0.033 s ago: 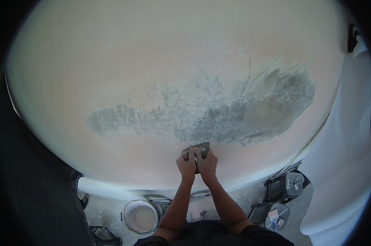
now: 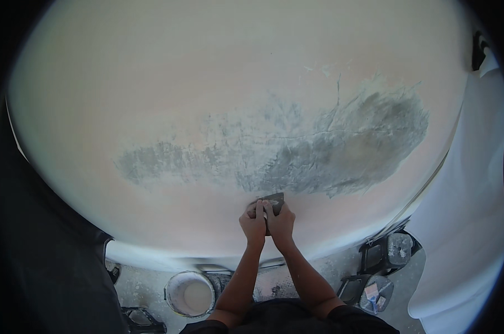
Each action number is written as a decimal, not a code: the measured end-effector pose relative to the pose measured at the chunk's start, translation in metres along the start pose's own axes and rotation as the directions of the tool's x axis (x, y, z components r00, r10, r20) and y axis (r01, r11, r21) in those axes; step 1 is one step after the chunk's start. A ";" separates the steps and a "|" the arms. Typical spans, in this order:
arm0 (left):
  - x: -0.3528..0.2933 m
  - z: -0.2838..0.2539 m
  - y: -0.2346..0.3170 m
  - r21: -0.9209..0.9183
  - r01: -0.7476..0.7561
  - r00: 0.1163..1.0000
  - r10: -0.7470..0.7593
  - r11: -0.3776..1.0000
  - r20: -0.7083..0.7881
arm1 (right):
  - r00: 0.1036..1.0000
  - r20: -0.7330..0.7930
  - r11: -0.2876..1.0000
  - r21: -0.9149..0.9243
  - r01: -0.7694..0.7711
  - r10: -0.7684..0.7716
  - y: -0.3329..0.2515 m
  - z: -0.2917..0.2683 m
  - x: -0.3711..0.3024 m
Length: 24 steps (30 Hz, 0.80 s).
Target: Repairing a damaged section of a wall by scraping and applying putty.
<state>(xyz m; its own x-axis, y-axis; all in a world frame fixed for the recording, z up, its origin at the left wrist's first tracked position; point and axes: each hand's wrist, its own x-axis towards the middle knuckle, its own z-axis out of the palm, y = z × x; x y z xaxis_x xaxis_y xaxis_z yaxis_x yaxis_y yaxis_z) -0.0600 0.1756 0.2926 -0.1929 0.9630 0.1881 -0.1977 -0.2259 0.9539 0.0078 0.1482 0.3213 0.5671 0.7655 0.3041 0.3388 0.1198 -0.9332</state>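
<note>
My left hand [image 2: 253,221] and my right hand [image 2: 281,221] are closed together on a dark, flat-bladed putty knife [image 2: 278,199]. Thumbs lie side by side on top, fingers wrapped around its sides, and much of the handle is covered. The blade's edge is just below a rough grey patch of filler [image 2: 330,158]. That patch stretches across a broad pale cream-pink surface [image 2: 151,89], thicker and darker on the right, thin and streaky towards the left. A fine crack-like line runs through its middle. Whether the blade touches the surface cannot be told.
Below the surface's near edge, a round bucket [image 2: 190,294] with pale contents stands on the splattered floor. Dark stools [image 2: 399,249] are at the lower right, one bearing a paintbrush [image 2: 372,291]. White sheeting [image 2: 463,222] hangs on the right; dark material [image 2: 46,245] fills the left.
</note>
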 end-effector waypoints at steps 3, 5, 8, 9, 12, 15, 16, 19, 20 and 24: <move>-0.003 0.002 0.003 0.011 -0.019 1.000 0.019 1.000 -0.007 | 1.000 0.018 0.999 -0.033 0.016 -0.015 0.005 -0.001 0.001; -0.002 0.001 -0.001 0.034 -0.026 1.000 0.026 0.999 -0.006 | 1.000 0.016 1.000 -0.001 0.018 -0.018 0.006 -0.001 0.000; 0.002 -0.002 -0.007 0.008 -0.100 0.994 0.100 0.995 -0.049 | 0.999 0.005 0.999 0.019 0.048 -0.048 0.004 0.004 0.000; 0.002 -0.001 0.001 0.032 -0.064 0.998 0.065 0.997 -0.020 | 0.997 -0.014 0.997 -0.002 0.072 -0.072 0.007 0.003 0.003; 0.006 -0.001 0.008 0.024 -0.035 0.999 0.035 0.999 -0.009 | 0.999 0.028 0.999 -0.005 0.041 -0.041 -0.005 0.004 0.003; 0.004 -0.001 0.002 0.023 -0.039 0.999 0.039 0.999 -0.016 | 0.999 0.049 1.000 -0.004 0.004 -0.004 -0.005 0.000 0.004; 0.004 0.000 0.000 0.056 -0.037 0.999 0.037 0.998 -0.008 | 0.999 0.051 1.000 -0.004 0.005 -0.005 -0.001 0.001 0.002; 0.001 -0.002 -0.003 0.124 0.025 1.000 -0.027 0.992 0.016 | 1.000 -0.014 0.999 0.029 -0.018 0.019 0.009 0.002 -0.001; 0.003 0.000 -0.006 0.122 0.021 1.000 -0.023 0.992 0.014 | 1.000 -0.011 1.000 0.027 -0.012 0.013 0.010 0.001 0.002; 0.006 0.001 -0.012 0.077 -0.122 0.990 0.127 0.990 -0.062 | 1.000 0.004 0.999 0.046 -0.014 0.013 0.003 0.001 -0.002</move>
<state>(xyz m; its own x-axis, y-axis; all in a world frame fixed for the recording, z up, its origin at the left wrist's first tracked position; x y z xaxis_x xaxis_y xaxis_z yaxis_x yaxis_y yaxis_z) -0.0577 0.1840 0.2822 -0.2757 0.9156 0.2927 -0.0983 -0.3297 0.9390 0.0068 0.1479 0.3175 0.5686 0.7695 0.2909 0.2959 0.1386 -0.9451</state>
